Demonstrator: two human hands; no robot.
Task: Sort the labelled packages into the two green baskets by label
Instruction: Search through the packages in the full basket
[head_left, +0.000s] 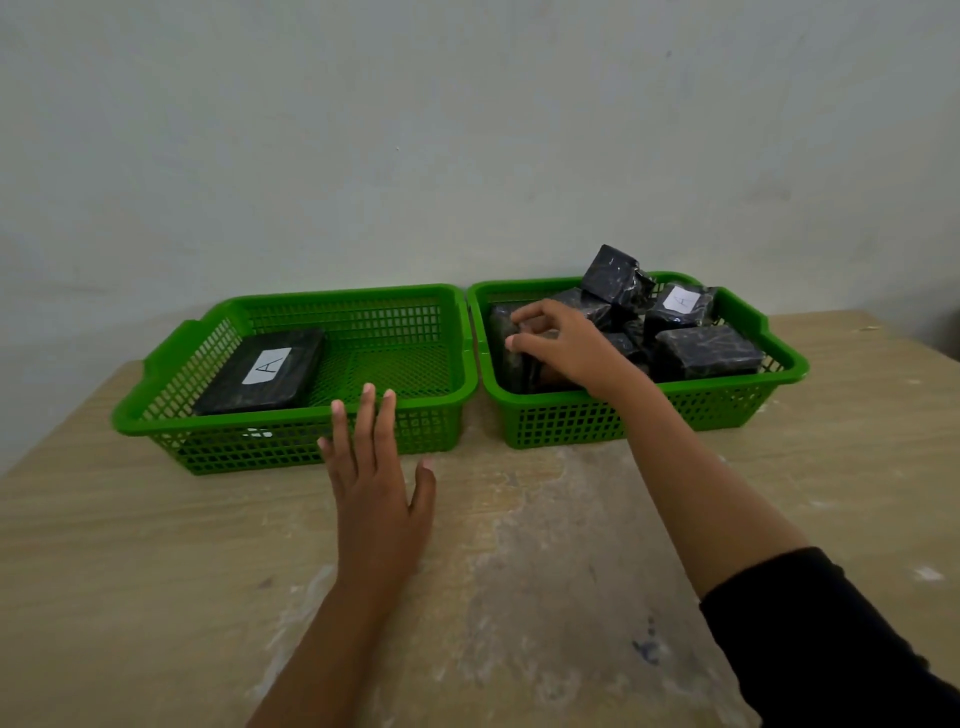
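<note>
Two green perforated plastic baskets are being shown side by side on a worn wooden table (156, 545). The left basket (291, 431) is occupied by one flat black-wrapped package (228, 387) bearing a white "A" label. The right basket (727, 405) is being filled by a heap of black-wrapped packages (706, 348). The right hand (566, 345) is being curled around an upright black package (511, 364) at that basket's left end. The left hand (376, 488) is being held open and flat, empty, its fingertips at the left basket's front wall.
</note>
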